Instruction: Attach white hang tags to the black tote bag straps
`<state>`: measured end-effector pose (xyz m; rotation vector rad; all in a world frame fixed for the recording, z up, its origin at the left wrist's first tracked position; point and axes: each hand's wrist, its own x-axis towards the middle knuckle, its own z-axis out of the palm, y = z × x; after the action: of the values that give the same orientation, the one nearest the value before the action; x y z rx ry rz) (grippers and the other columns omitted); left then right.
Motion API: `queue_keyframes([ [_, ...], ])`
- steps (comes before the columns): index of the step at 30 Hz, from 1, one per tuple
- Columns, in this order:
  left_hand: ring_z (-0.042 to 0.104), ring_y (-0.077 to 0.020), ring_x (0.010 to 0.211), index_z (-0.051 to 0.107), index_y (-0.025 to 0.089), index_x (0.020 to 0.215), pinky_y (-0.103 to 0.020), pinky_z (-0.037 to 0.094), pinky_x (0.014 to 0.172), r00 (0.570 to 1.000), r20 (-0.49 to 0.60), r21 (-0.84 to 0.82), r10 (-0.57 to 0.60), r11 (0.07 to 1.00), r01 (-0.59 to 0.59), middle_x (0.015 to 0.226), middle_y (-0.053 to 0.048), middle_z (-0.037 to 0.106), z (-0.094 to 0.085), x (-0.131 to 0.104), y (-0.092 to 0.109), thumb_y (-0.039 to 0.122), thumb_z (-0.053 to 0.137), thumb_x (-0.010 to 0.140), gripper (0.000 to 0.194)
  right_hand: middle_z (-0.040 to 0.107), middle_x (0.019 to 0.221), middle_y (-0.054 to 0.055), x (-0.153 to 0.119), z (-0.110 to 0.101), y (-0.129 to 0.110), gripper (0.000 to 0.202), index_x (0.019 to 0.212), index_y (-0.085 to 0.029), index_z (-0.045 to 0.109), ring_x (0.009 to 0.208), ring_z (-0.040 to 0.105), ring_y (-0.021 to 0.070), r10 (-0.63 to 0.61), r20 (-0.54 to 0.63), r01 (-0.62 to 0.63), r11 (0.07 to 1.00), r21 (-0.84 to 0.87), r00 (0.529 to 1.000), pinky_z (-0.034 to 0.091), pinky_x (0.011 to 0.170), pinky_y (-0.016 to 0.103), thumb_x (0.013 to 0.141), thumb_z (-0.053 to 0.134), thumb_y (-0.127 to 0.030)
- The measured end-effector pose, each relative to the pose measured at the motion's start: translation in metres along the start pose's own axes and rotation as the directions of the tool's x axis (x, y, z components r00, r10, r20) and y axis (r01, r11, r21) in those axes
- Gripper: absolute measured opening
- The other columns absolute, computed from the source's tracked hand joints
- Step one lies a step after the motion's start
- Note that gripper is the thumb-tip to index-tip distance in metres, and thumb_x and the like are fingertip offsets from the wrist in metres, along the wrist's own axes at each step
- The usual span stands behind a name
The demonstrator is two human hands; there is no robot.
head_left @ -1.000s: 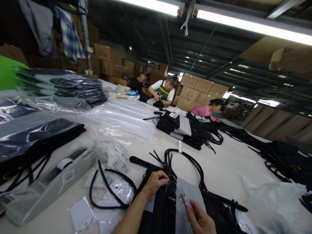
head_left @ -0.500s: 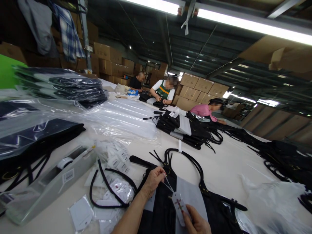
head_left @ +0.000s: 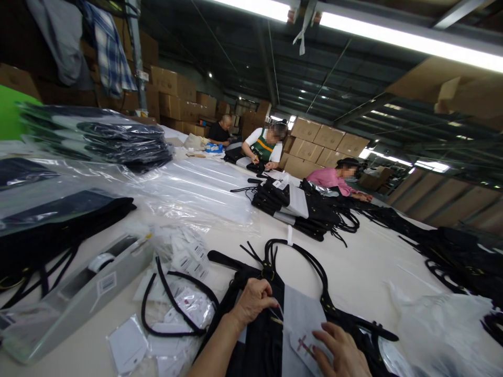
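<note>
A black handbag [head_left: 251,345] lies on the table in front of me, with a looped handle [head_left: 314,262] and a grey-white sheet [head_left: 301,309] over its middle. My left hand [head_left: 255,301] is above the bag, thumb and fingers closed on the thin string of a white hang tag [head_left: 301,343]. The tag bears a reddish cross-shaped print and rests near the sheet. From the lower right, my right hand [head_left: 343,351] grips the tag's edge; its fingers cover part of it.
At left stand a clear tape dispenser [head_left: 98,288], packets of labels [head_left: 188,251] and plastic-wrapped bags [head_left: 106,136]. Stacked black bags [head_left: 291,204] lie ahead. Crumpled plastic [head_left: 444,324] is at right. Several people work across the table, one in a green vest [head_left: 261,149].
The tag has shifted right and down with my right hand, tilting toward the sheet. My left hand has moved slightly toward me and turned over the string.
</note>
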<state>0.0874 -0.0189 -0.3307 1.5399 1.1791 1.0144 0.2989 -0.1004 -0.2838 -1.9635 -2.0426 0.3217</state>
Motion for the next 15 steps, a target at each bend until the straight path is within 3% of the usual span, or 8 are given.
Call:
queue_keyframes([
  [2,0.041,-0.0125,0.060,0.054,0.019,0.056,-0.024,0.031,0.064,1.000,-0.010,0.027,0.004,1.000,-0.004,0.049,0.006,0.042,-0.001,-0.001,0.001,0.021,0.071,0.054,0.016,0.063,0.105,0.008,0.012,0.005,-0.024,0.031,0.096,-0.024,0.065,0.101,0.056,0.0268,-0.111,-0.077,0.110,0.994,-0.008,0.991,0.045,0.084,0.040,0.072,0.049,-0.035],
  [4,0.041,-0.0123,0.060,0.055,0.019,0.058,-0.024,0.031,0.065,1.000,-0.012,0.031,-0.002,1.000,0.002,0.049,0.006,0.043,-0.002,-0.002,0.002,0.021,0.069,0.056,0.014,0.062,0.107,0.009,0.026,0.017,-0.049,0.037,0.108,-0.020,0.058,0.102,0.055,0.0239,-0.151,-0.067,0.158,0.980,0.118,0.986,0.042,0.088,0.039,0.073,0.047,-0.028],
  [7,0.042,-0.0118,0.060,0.056,0.018,0.061,-0.023,0.031,0.062,0.999,-0.024,0.010,-0.027,1.000,0.027,0.051,0.006,0.044,-0.005,-0.002,0.003,0.021,0.066,0.058,0.011,0.062,0.105,0.010,0.044,0.041,-0.073,0.046,0.114,-0.014,0.049,0.097,0.058,0.0204,-0.104,0.066,0.069,0.914,0.399,0.992,0.044,0.084,0.033,0.069,0.046,-0.021],
  [10,0.041,-0.0098,0.055,0.055,0.017,0.065,-0.022,0.031,0.057,0.997,-0.020,-0.065,-0.068,0.996,0.066,0.051,0.007,0.044,-0.007,-0.001,-0.001,0.021,0.063,0.059,0.010,0.065,0.079,0.005,0.054,0.059,-0.076,0.030,0.099,-0.015,0.052,0.072,0.061,0.0161,-0.102,0.207,-0.039,0.810,0.585,0.973,0.046,0.064,0.026,0.072,0.044,-0.025],
  [12,0.039,-0.0083,0.052,0.055,0.016,0.068,-0.021,0.031,0.053,0.996,-0.015,-0.133,-0.087,0.987,0.084,0.052,0.008,0.044,-0.007,0.001,-0.005,0.022,0.062,0.060,0.013,0.057,0.060,-0.001,0.056,0.065,-0.072,0.020,0.082,-0.017,0.053,0.054,0.053,0.0132,-0.088,0.263,-0.099,0.777,0.622,0.961,0.040,0.050,0.023,0.074,0.042,-0.031],
  [15,0.041,-0.0082,0.052,0.054,0.015,0.071,-0.020,0.033,0.053,0.994,-0.027,-0.210,-0.102,0.973,0.095,0.054,0.007,0.046,-0.005,0.003,-0.010,0.025,0.063,0.061,0.017,0.045,0.049,-0.004,0.059,0.067,-0.067,0.023,0.063,-0.019,0.049,0.046,0.043,0.0106,-0.053,0.263,-0.134,0.754,0.643,0.963,0.031,0.046,0.022,0.073,0.042,-0.038],
])
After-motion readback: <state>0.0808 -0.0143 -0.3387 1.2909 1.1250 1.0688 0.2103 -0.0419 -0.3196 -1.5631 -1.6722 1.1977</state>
